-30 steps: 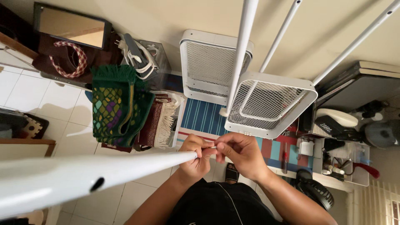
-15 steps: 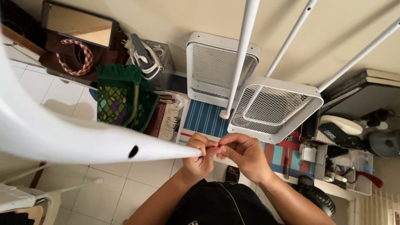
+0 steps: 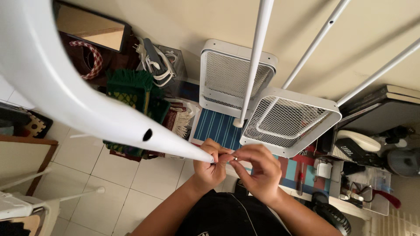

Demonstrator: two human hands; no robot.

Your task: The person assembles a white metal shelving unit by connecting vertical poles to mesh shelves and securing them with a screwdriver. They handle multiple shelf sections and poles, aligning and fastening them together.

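The white tube (image 3: 87, 109) has swung higher across my view — my left hand (image 3: 209, 168) grips its end, my right hand (image 3: 258, 168) pinches a small metal fitting (image 3: 235, 158) there.

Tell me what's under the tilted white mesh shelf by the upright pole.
Under the tilted mesh shelf shows a blue striped mat and a patch of red and teal mat at its lower edge. A second mesh shelf lies partly behind it. The floor directly beneath is covered.

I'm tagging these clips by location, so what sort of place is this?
Probably a lived-in room at home: tiled floor, folded fringed rugs stacked by the wall, and a cluttered shelf of small gadgets beside white mesh panels.
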